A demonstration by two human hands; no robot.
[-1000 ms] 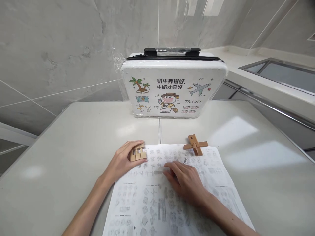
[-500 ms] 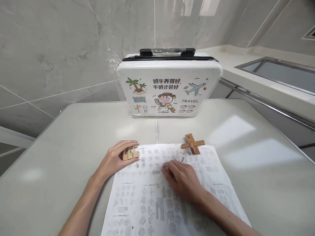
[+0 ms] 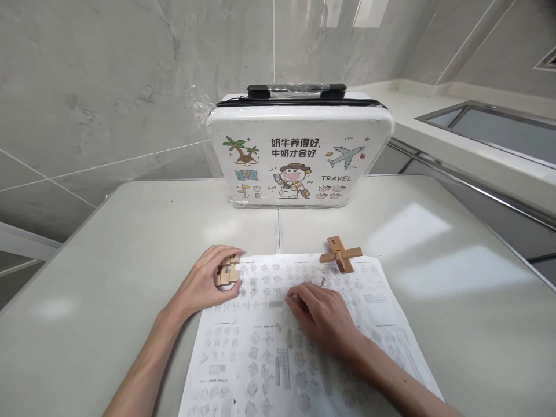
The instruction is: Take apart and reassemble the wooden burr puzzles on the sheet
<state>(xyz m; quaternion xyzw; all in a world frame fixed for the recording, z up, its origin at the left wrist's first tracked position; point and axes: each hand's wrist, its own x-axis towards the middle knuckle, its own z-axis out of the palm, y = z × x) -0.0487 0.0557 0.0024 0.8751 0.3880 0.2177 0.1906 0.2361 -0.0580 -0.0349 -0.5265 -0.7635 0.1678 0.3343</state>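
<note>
My left hand (image 3: 204,284) is curled over a small bundle of wooden puzzle blocks (image 3: 229,271) at the top left corner of a printed instruction sheet (image 3: 278,359). My right hand (image 3: 321,315) lies flat on the middle of that sheet, fingers stretched out and pointing left. A cross-shaped wooden puzzle (image 3: 341,255) marked with a 2 stands at the sheet's top right edge, apart from both hands.
A white case (image 3: 299,153) with cartoon prints and a black handle stands upright at the back of the pale table (image 3: 130,231). Grey tiled walls rise behind. A ledge with a recessed panel (image 3: 490,127) runs along the right.
My left hand has slid the wooden blocks a little to the left, off the sheet's edge. My right hand has stayed on the paper.
</note>
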